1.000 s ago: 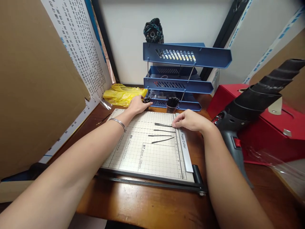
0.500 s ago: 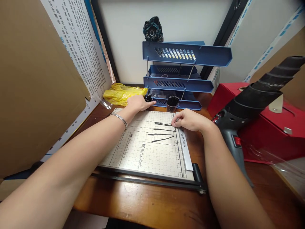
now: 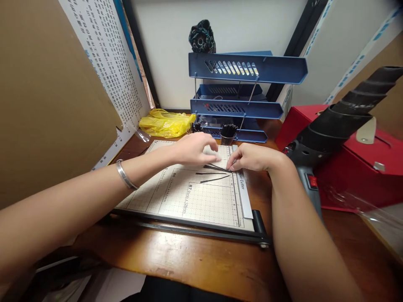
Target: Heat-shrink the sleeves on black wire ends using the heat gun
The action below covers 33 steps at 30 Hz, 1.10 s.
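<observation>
Both hands meet over the paper cutter [image 3: 176,197] on the desk [image 3: 195,268]: the left hand [image 3: 195,149] and right hand [image 3: 248,157], fingers narrowed, pinch the black strips [image 3: 215,168] lying on its grid. Behind, two small cups [image 3: 227,135] bristle with black strips before the blue tray rack [image 3: 245,69].

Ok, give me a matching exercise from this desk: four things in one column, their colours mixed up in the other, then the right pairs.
Things:
1. plastic bag
2. stacked letter trays
3. box at the right
4. thin strips on the paper cutter

Colours:
A. blue
B. black
C. yellow
D. red

Pairs: 1-C, 2-A, 3-D, 4-B
</observation>
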### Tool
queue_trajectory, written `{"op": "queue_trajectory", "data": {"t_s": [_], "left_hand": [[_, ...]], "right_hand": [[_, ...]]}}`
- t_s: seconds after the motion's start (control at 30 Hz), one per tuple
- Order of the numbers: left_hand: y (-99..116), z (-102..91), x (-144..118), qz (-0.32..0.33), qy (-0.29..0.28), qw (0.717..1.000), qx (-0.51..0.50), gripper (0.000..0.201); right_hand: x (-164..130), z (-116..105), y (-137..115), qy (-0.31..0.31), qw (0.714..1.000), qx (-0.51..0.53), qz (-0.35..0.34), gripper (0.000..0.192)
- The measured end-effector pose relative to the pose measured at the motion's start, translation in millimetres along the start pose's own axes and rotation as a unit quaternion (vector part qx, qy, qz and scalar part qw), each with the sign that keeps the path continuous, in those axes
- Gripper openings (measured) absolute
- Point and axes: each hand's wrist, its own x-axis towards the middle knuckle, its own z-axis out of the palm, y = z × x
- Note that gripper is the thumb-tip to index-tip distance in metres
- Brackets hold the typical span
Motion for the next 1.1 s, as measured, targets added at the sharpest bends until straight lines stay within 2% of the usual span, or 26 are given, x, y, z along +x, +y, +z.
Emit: {"op": "queue_trajectory", "data": {"t_s": [0.1,0.17,0.23,0.37,0.5,0.63,0.73,0.8,0.9,0.97,1.03,1.1], "left_hand": [[16,1.3,-12,0.038,-0.119,0.992,0.016,0.061],[25,3.8,-15,0.044,-0.157,0.986,0.046,0.062],[32,6.8,-12,0.055,-0.16,0.982,0.082,0.05],[38,10.5,-5,0.114,-0.155,0.97,0.146,0.022],[46,10.8,-6,0.168,-0.144,0.958,0.181,0.024],[51,10.5,-15,0.223,-0.152,0.939,0.211,0.017],[52,11.5,-23,0.254,-0.153,0.93,0.217,0.023],[52,13.4,-28,0.198,-0.121,0.952,0.201,0.028],[56,17.4,-34,0.008,-0.043,0.991,0.13,0.025],[59,20.1,-36,-0.098,-0.038,0.991,0.085,0.035],[61,22.6,-37,-0.135,-0.066,0.986,0.067,0.046],[60,24.7,-37,-0.125,-0.089,0.986,0.063,0.038]], "right_hand": [[-3,-2,-1,-0.024,1.0,-0.015,-0.005,0.022],[-3,-2,0,-0.003,1.0,-0.016,0.016,0.021],[-4,-2,3,0.022,0.999,-0.008,0.03,0.021],[-7,-3,5,0.032,0.999,-0.002,0.005,0.02],[-11,-6,5,0.049,0.999,0.002,-0.004,0.018],[-14,-9,5,0.056,0.998,0.0,-0.009,0.015],[-15,-10,4,0.057,0.998,-0.005,-0.016,0.014],[-15,-10,4,0.056,0.998,-0.003,-0.018,0.017],[-15,-9,2,0.056,0.998,0.002,-0.014,0.018],[-15,-8,2,0.059,0.998,-0.003,-0.009,0.016],[-15,-8,1,0.063,0.998,-0.006,-0.009,0.015],[-15,-8,1,0.063,0.998,-0.004,-0.016,0.015]]}}
